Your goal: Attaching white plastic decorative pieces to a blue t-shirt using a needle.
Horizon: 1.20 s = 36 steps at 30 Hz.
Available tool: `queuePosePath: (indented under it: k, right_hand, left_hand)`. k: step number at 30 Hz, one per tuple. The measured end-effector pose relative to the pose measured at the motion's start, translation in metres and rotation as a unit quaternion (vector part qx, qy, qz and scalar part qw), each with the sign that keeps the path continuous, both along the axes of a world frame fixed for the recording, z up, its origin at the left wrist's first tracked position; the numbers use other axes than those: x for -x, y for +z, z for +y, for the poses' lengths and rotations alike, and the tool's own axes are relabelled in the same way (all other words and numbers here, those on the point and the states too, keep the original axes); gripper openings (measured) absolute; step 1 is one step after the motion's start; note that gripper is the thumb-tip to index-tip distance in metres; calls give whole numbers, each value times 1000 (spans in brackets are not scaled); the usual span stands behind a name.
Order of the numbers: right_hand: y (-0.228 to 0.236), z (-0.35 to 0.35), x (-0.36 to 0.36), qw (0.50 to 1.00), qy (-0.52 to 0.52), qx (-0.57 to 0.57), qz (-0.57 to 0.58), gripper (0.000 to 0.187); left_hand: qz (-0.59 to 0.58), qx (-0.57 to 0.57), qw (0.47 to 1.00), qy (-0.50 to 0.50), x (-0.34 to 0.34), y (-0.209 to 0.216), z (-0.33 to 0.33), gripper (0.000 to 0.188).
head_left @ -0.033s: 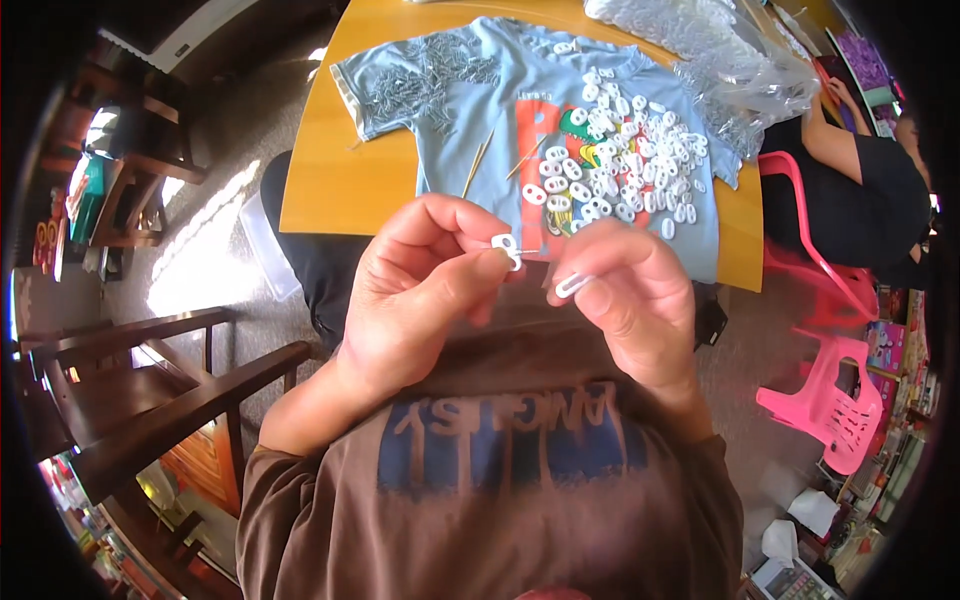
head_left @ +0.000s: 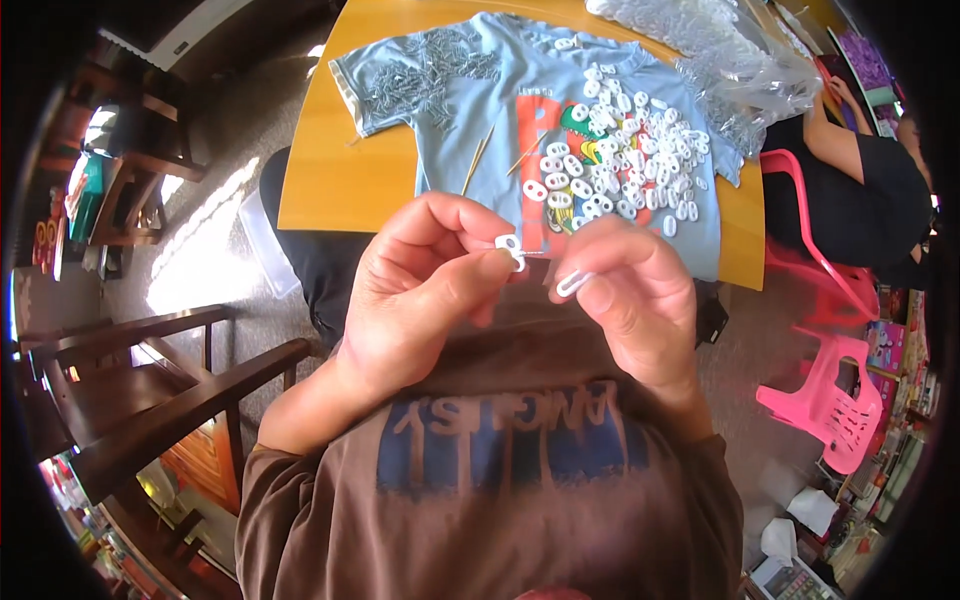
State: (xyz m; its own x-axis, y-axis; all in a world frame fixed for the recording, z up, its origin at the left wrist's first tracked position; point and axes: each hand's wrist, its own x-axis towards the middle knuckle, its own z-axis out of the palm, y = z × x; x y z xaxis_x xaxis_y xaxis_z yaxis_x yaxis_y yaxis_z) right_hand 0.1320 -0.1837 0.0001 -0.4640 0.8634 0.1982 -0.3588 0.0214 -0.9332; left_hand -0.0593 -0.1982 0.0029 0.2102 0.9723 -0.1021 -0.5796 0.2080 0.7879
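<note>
Just short of the table (head_left: 335, 185), we hold our left hand (head_left: 420, 285) and right hand (head_left: 640, 300) raised, curled, near but apart. Left pinches a white two-holed piece (head_left: 504, 241); right pinches another small piece (head_left: 573, 284). Loose white pieces (head_left: 635, 160) lie beyond both on the blue shirt (head_left: 450, 165).

Right hand (head_left: 645, 300) is blurred at the forefinger. White piece (head_left: 509, 242) in left hand (head_left: 400, 300) is partly hidden by the thumb; thin strand (head_left: 534, 254) just right of it is unidentifiable.

White pc (head_left: 509, 242) in L grip (head_left: 415, 290) shifted slightly right.
</note>
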Motion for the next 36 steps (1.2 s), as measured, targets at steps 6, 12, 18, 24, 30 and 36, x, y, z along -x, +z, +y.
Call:
queuePosePath:
  k: [6,12,18,24,30,36]
  right_hand:
    - [-2,-2,0,999,-48,-23,6,17]
    - [3,-4,-1,998,-57,-27,-17,19]
    - [2,-2,0,994,-63,-71,-53,19]
    - [3,-2,-1,988,-69,-99,-98,19]
    - [6,-1,0,983,-79,-116,-122,19]
    - [11,-2,1,934,-124,-245,-230,21]
  left_hand:
    - [23,-31,998,-42,-2,-1,-1,12]
    - [38,-19,999,-22,-8,1,-4,10]
    - [31,-39,996,-78,-3,0,-4,12]
    - [43,-33,994,-92,-3,0,-3,12]
    - [52,-37,993,-94,-3,-3,-2,12]
    - [132,-88,986,-56,-5,-3,-5,13]
